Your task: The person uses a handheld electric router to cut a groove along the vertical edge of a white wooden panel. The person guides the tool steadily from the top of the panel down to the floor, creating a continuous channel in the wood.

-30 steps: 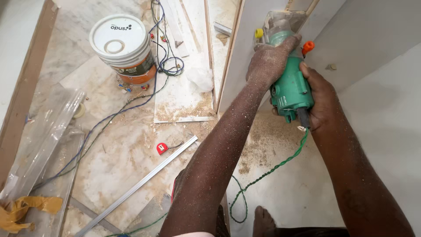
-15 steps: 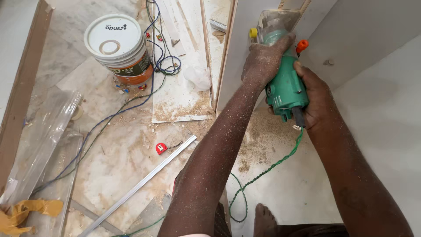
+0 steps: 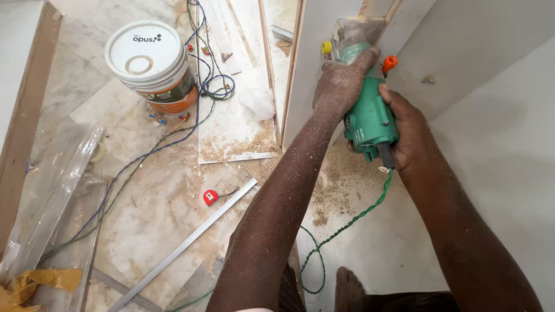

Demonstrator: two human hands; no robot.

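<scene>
A: What's the tool?

B: Green handheld power trimmer [image 3: 370, 118], small router type. Green plastic body, clear base at the front end, yellow knob on one side, orange knob on the other. Black cord collar at the rear, twisted green cable [image 3: 341, 231] running from it down across the floor. Body dusted with sawdust.

A: Where is it?

B: Upper middle of the view, base pressed against the edge of a white panel [image 3: 324, 34] standing upright. Sawdust lies on the floor below it.

A: Counts?

B: One trimmer. Two hands, both on it. One white paint bucket [image 3: 151, 63] with an orange band low down, lid on, upper left. One small red tape measure [image 3: 210, 197] on the floor. One long aluminium strip [image 3: 185, 245] lying diagonally just beside the tape. One bare foot [image 3: 348, 289] at the bottom edge. A tangle of thin wires [image 3: 205, 69] beside the bucket, can't count strands. Clear plastic sheet [image 3: 52, 190] at left, yellow tape scrap in the lower left corner.

A: Grip?

B: Left hand [image 3: 341, 84] wrapped over the front of the body near the clear base, fingers curled tight around it, no gap. Right hand [image 3: 407, 130] cups the rear from the right side, thumb across the top, palm against the housing by the cord collar. Both closed firmly on the tool. Both forearms speckled with dust.
</scene>
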